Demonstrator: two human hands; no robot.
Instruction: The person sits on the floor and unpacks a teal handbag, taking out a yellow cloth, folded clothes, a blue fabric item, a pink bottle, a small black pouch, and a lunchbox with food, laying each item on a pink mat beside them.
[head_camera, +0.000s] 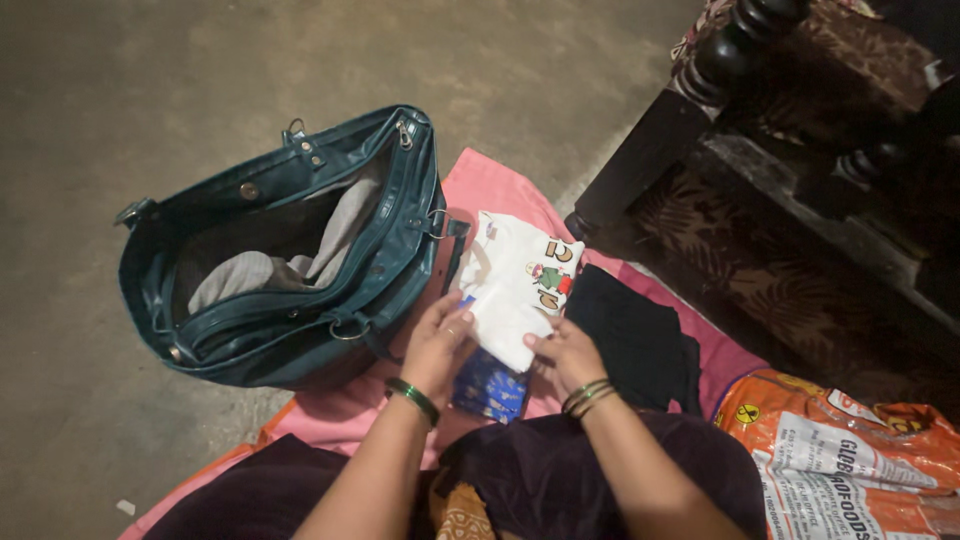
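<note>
Both hands on a folded white garment beside an open teal handbag.

We see the left hand (437, 340) and right hand (563, 352) close together, fingers closed on the near edge of the folded white garment (515, 285), which lies on the pink cloth (480, 185) just right of the teal handbag (285, 250). A blue patterned item (490, 388) sits under the hands; we cannot tell whether it is gripped too. A black folded garment (635, 335) lies just beside the white one, an orange sack (850, 450) further right. We judge the white garment light, soft and limp: it will sag and unfold if lifted by one corner, so hold it along the folded edge with both hands, thumbs on top.
</note>
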